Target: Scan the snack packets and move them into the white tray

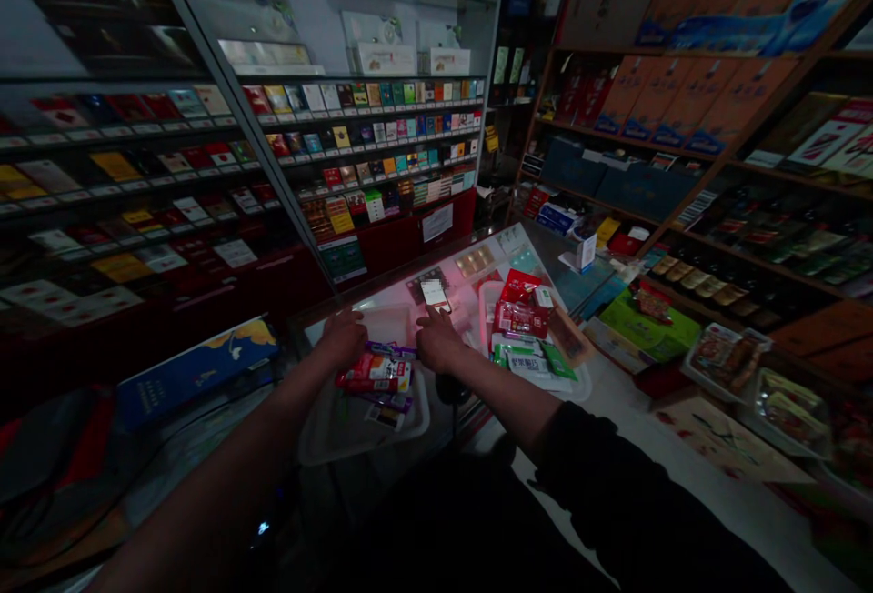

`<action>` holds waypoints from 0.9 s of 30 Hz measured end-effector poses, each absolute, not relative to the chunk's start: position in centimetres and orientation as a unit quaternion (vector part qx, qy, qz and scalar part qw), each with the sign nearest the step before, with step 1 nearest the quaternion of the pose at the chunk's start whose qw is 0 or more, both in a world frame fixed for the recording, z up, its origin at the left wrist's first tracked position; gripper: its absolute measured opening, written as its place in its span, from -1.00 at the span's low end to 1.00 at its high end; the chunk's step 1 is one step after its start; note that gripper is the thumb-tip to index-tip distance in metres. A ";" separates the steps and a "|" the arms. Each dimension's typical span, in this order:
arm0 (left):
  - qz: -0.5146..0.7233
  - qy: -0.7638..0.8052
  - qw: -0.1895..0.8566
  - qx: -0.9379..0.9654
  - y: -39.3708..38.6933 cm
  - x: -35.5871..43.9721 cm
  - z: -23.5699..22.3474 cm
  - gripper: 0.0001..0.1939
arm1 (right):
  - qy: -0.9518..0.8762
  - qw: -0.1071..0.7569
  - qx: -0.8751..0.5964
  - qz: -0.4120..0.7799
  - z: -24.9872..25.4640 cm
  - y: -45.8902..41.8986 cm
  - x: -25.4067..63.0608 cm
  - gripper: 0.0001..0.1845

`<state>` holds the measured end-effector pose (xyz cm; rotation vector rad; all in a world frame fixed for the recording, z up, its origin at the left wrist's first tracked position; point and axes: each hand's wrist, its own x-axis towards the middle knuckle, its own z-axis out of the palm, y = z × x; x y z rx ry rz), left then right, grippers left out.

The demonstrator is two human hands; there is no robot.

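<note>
The right hand (438,340) has its fingers a bit bent, with the tips at the near edge of a lit phone (435,294). The phone lies flat on the glass table (392,295), just past those tips; I cannot tell if they touch it. The left hand (343,340) is at the far left side of a white tub (314,437), fingers bent. I cannot tell how far open they are, or if they grip the rim.

Red and purple packets (382,373) lie in this tub, between and below the hands. To the right, a second tub (582,386) holds red and green packs (525,320).

A green pack there has big dark marks on a white label (too blurry for me to read). The blue box (197,370) at the left has tiny gold letters, also too small to read. No brand is clear on the little boxes (372,95) on the back shelves.

The phone's screen is partly smudged out. The right wrist hides some of the table, and dark shadow hides much of the bottom.
</note>
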<state>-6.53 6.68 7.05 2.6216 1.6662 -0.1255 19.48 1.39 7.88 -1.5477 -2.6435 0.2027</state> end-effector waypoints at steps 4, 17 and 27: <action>-0.104 0.536 0.024 0.837 5.2 -7.1 8.0 -0.68 | -0.871 0.041 -0.485 0.062 7.7 0.2 18.0 -0.67; -0.214 0.555 0.044 0.803 3.2 -4.3 9.2 -0.70 | -0.886 0.030 -0.458 0.068 8.0 -4.7 16.9 -0.68; -0.025 0.497 0.063 0.865 1.5 4.2 11.9 -0.52 | -0.804 0.171 -0.560 0.103 9.5 -9.6 22.5 -0.78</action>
